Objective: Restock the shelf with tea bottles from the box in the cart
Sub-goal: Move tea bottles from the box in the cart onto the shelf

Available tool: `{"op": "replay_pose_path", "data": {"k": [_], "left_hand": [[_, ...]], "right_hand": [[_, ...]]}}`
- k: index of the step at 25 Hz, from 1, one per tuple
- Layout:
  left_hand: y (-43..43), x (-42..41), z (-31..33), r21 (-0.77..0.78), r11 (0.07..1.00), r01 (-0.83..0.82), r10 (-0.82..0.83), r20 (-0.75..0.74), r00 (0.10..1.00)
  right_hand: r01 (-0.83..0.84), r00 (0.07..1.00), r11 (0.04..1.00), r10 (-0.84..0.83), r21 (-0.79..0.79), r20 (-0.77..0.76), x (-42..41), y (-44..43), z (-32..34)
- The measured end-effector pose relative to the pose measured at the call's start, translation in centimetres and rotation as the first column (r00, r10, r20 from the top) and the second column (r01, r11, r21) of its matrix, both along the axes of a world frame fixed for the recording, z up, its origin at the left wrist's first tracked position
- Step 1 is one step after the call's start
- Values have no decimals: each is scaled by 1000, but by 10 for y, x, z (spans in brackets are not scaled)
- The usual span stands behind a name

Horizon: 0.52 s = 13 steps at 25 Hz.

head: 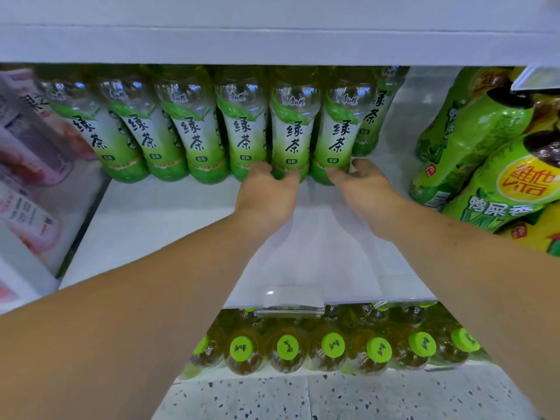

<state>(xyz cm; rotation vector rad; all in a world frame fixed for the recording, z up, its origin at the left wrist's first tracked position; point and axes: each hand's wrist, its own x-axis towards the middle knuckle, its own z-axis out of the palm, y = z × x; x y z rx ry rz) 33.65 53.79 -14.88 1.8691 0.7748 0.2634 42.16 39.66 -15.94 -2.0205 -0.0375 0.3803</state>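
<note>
A row of several green tea bottles with white and green labels stands at the back of a white shelf [169, 225]. My left hand [268, 192] grips the base of one green tea bottle [292, 128] in that row. My right hand [363, 186] grips the base of the neighbouring green tea bottle [339, 128] to its right. Both bottles stand upright on the shelf. No box or cart is in view.
Pink packaged drinks [27, 165] fill the shelf section at left. Bright green lemon tea bottles [478, 153] lean at right. A lower shelf holds several green-capped bottles [333, 347] under a price tag holder [292, 301]. Another white shelf board [272, 43] sits overhead. Speckled floor [333, 398] lies below.
</note>
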Motion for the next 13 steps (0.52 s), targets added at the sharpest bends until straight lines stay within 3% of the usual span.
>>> {"op": "replay_pose_path", "data": {"k": [8, 13], "left_hand": [[7, -55, 19, -190, 973, 130, -133, -1, 991], [7, -99, 34, -275, 946, 170, -195, -64, 979]], "right_hand": [[102, 991, 984, -88, 145, -102, -65, -17, 12], [135, 981, 984, -116, 120, -153, -114, -32, 18]]}}
